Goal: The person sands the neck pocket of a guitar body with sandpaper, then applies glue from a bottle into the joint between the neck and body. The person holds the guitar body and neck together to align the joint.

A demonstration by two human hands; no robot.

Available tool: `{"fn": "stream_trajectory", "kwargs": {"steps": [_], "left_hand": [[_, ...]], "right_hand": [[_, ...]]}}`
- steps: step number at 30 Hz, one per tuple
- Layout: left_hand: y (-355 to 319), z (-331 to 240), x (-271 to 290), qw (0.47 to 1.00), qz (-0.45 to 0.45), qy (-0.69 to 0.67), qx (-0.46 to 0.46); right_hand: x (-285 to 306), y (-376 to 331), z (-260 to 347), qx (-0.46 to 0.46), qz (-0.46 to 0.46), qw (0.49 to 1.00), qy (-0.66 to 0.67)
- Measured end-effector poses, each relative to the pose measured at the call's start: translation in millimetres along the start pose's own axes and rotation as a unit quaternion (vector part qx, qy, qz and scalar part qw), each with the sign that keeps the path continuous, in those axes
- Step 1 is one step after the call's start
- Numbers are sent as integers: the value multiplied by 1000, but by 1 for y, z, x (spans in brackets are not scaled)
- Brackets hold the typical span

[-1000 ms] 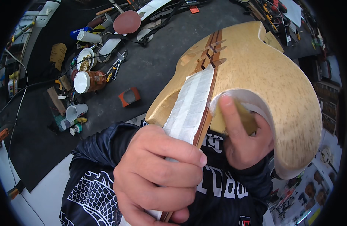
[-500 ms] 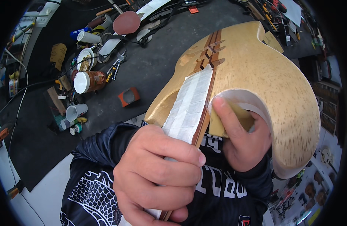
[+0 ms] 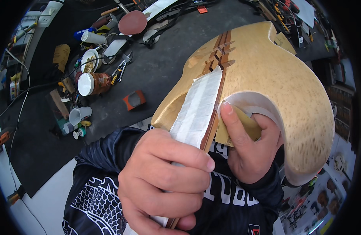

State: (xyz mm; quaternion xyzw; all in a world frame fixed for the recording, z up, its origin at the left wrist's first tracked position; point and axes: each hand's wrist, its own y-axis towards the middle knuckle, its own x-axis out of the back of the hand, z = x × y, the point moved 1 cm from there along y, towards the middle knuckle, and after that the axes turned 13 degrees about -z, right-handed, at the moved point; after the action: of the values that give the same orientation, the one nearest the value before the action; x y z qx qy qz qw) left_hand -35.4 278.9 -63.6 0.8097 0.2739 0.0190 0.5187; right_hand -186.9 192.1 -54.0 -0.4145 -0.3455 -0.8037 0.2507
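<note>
A pale wooden electric guitar body (image 3: 274, 74) lies on the bench with its neck toward me. White masking tape (image 3: 198, 105) covers the fingerboard side of the neck. My left hand (image 3: 164, 178) is wrapped round the taped neck. In the rounded cutaway beside the neck joint, my right hand (image 3: 251, 154) holds a folded piece of yellowish sandpaper (image 3: 249, 127). Its index finger lies along the paper, with the whitish fingertip close to the cutaway edge. The other fingers are partly hidden behind the paper and the body.
A dark bench mat (image 3: 157, 66) spreads under the guitar. An orange-brown block (image 3: 134, 100) sits left of it. Further left are a white-lidded jar (image 3: 93, 84), a plastic cup (image 3: 79, 115), pliers (image 3: 123, 66) and a cable. A reddish round disc (image 3: 132, 22) lies at the back; tools crowd the far right.
My right hand has shifted slightly in the cutaway, and the sandpaper has tilted and moved a little with it. My left hand keeps its hold on the neck.
</note>
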Motion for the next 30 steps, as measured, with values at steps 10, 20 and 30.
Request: {"fn": "stream_trajectory", "kwargs": {"steps": [10,20,30], "left_hand": [[0,-1,0,1000,5,1,-1],[-1,0,1,1000,8,1,0],[14,2,1,999,44,-21,0]], "right_hand": [[-6,7,-9,33,-22,999,13],[-4,1,-4,75,-61,990,-104],[3,16,-5,75,-4,997,5]]}}
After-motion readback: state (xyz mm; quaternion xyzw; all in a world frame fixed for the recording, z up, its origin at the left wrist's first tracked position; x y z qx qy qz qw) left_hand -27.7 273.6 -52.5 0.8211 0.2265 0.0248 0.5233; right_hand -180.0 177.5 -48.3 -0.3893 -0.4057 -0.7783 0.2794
